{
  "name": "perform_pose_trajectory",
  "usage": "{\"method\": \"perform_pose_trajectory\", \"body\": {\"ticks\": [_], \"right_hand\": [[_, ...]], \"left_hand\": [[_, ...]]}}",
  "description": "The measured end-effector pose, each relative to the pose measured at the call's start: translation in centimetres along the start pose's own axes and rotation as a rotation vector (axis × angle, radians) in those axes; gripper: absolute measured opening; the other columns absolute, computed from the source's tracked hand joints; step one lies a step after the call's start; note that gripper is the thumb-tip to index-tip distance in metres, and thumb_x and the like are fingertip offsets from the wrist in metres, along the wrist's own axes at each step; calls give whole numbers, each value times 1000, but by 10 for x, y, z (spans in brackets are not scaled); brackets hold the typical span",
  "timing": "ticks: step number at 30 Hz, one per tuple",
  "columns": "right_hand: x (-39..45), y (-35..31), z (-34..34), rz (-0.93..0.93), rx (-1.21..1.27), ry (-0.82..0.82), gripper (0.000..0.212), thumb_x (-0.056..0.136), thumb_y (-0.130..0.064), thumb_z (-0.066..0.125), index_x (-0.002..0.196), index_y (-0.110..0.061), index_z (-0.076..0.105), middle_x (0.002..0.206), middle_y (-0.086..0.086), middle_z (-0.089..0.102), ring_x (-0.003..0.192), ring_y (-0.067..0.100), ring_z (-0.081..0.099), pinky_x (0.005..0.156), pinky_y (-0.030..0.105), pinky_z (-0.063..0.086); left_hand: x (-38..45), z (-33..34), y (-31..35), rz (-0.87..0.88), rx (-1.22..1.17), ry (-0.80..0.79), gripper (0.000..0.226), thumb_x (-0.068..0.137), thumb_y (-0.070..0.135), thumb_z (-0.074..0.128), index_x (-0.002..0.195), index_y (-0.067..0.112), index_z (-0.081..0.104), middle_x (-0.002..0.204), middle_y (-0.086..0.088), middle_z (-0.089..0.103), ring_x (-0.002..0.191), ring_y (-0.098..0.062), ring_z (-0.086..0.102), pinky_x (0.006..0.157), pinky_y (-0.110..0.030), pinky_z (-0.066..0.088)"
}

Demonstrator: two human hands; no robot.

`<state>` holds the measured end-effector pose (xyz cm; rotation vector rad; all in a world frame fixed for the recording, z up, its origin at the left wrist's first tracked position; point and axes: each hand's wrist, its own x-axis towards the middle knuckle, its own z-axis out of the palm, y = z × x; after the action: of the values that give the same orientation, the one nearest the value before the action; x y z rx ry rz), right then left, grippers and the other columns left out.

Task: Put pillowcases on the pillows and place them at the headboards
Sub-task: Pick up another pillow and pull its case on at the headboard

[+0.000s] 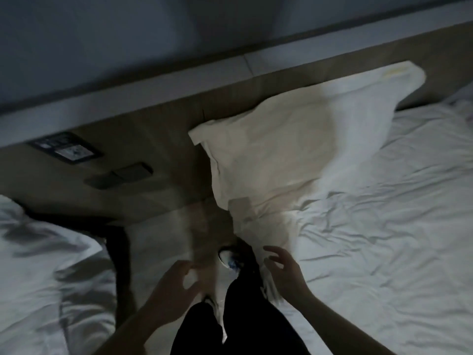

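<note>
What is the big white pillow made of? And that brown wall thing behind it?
The pillow looks like soft stuffing inside a matte white woven cloth case; it creases and sags. The headboard looks like smooth, flat brown board, maybe wood or laminate; the dim light leaves that unsure.

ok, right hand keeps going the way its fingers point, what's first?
Probably the loose cloth at the bed corner, then the pillow beyond it. The right hand is open and empty; depth is unclear.

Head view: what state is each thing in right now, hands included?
White cased pillow: leaning against the tan headboard, lower end on the bed.
White wrinkled sheet: rumpled, not smoothed.
Left hand: open, fingers loosely curled, holding nothing.
Right hand: open, holding nothing.
</note>
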<state>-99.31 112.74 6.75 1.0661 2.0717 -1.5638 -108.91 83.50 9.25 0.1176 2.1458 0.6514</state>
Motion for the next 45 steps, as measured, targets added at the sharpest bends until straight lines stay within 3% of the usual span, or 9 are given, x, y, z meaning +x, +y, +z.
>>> {"method": "perform_pose_trajectory", "body": {"ticks": [3, 8, 14, 22, 27, 31, 34, 39, 45], "right_hand": [[-69, -30, -4, -34, 138, 61, 27, 99, -11, 62, 120, -25, 71, 111, -2, 75, 88, -7, 68, 75, 7, 49], [-193, -28, 6, -58, 317, 236, 27, 100, -19, 63, 117, -37, 72, 105, -7, 78, 97, 4, 72, 86, 27, 58], [-329, -1, 29, -31, 465, 380, 22, 100, -19, 64, 115, -32, 73, 96, -8, 79, 90, 1, 72, 77, 12, 52], [-464, 97, 54, 0, 675, 634, 25, 100, -21, 64, 117, -36, 74, 114, -7, 77, 114, 5, 68, 105, 35, 52], [-566, 178, 68, -6, 871, 844, 60, 61, -71, 78, 106, -30, 80, 107, 1, 79, 110, 14, 72, 97, 35, 58], [-648, 264, 73, 38, 965, 946, 15, 86, -27, 79, 100, -29, 82, 106, -1, 79, 112, 20, 71, 90, 35, 60], [-705, 319, 69, 66, 984, 999, 51, 60, -59, 88, 100, -28, 82, 106, -7, 78, 109, 16, 71, 83, 29, 62], [-768, 392, 62, 53, 1076, 1057, 14, 90, -22, 75, 103, -18, 80, 111, -7, 78, 113, 22, 70, 82, 28, 62], [-812, 441, 28, 24, 1079, 1085, 22, 97, -5, 62, 111, -14, 76, 113, -6, 77, 112, 17, 70, 90, 30, 61]], "left_hand": [[-29, -16, 0, 102, -41, 61, 25, 94, 29, 75, 115, 39, 64, 117, 21, 64, 113, -4, 62, 89, -16, 48], [-77, -25, 10, 293, -112, -25, 26, 94, 13, 76, 111, 32, 71, 104, 32, 73, 100, 11, 68, 80, -4, 51], [-145, -11, 20, 446, -34, -228, 39, 91, 22, 80, 111, 53, 68, 111, 21, 75, 103, -1, 72, 91, -27, 59], [-245, 60, 57, 811, 205, -359, 35, 75, 51, 69, 108, 39, 72, 123, 18, 66, 114, -3, 66, 94, -18, 52], [-310, 144, 68, 897, 208, -421, 31, 91, 19, 78, 110, 43, 70, 120, 19, 69, 114, -1, 66, 92, -19, 54], [-382, 241, 61, 881, 141, -491, 24, 93, 6, 74, 102, 29, 75, 107, 11, 75, 108, -4, 69, 91, -17, 54], [-440, 312, 49, 897, 112, -578, 25, 94, 6, 73, 98, 30, 75, 104, 8, 76, 107, -4, 70, 91, -11, 51], [-509, 391, 34, 916, 140, -639, 20, 95, 8, 73, 103, 26, 75, 107, 7, 77, 107, -8, 71, 96, -19, 53], [-556, 456, 46, 956, 208, -679, 19, 95, 11, 73, 104, 28, 74, 109, 8, 76, 108, -7, 71, 97, -16, 50]]}}
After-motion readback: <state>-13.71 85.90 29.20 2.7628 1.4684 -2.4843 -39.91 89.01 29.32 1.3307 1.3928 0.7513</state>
